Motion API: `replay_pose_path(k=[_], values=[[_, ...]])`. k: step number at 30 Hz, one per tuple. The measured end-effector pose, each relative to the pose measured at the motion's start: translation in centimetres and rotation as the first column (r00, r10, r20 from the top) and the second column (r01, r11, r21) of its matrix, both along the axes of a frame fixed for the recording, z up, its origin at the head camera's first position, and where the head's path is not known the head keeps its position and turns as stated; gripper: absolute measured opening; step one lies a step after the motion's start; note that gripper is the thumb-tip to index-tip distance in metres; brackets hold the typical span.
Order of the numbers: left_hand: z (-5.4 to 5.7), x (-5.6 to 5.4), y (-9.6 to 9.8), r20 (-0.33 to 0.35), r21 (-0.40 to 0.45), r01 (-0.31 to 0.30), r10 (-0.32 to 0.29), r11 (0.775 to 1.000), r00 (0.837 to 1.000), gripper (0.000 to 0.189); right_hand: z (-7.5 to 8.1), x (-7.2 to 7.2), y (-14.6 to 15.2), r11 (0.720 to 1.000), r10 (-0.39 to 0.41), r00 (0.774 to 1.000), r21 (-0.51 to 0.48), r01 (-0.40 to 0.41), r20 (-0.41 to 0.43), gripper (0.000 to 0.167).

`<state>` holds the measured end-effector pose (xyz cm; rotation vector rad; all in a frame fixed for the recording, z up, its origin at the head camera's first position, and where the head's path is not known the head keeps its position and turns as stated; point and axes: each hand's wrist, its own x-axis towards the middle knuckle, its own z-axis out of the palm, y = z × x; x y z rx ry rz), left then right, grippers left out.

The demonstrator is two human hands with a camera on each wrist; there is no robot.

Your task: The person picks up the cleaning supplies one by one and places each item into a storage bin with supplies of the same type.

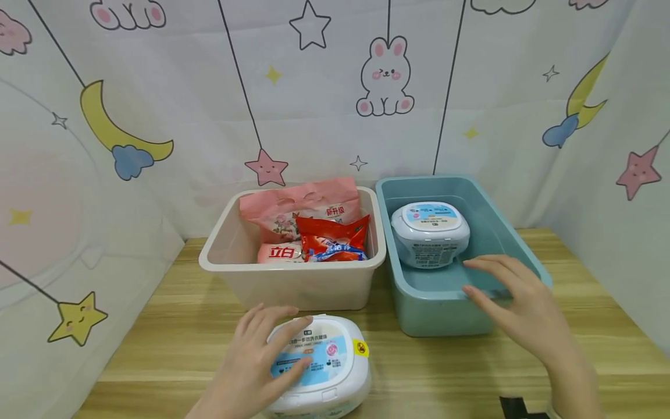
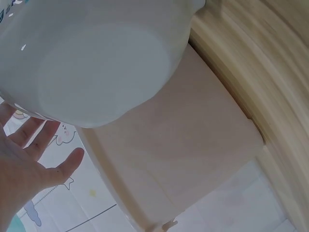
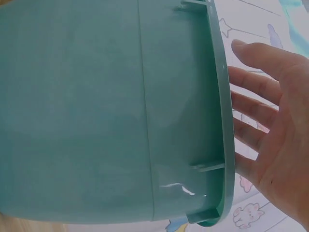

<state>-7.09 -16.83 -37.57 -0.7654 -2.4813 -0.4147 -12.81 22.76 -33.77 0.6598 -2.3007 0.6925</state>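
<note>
A white tub of laundry pods with a blue printed lid stands on the table at the front. My left hand is at its left side, fingers spread over the lid; the left wrist view shows them loosely spread beside the tub's pale wall. Farther right, my right hand hovers by the near right rim of a teal bin, thumb and fingers apart with nothing between them. Inside that bin, against its left wall, a similar white tub stands upright.
Left of the teal bin is a cream bin. It holds a pink bag and a red packet. A patterned cloth hangs behind both bins and at the sides. Wood-grain tabletop lies under everything.
</note>
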Motion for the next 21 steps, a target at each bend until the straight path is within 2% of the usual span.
replay_pose_path(k=[8, 21], values=[[0.0, 0.3, 0.2, 0.086, -0.049, -0.018, 0.022, 0.999, 0.996, 0.055, -0.1, 0.0, 0.7, 1.0, -0.016, 0.999, 0.001, 0.016, 0.028, 0.049], [-0.2, 0.5, 0.4, 0.166, -0.11, -0.04, 0.058, 0.993, 0.984, 0.062, -0.1, -0.2, 1.6, 0.998, -0.048, 0.997, -0.034, 0.051, 0.064, 0.039]])
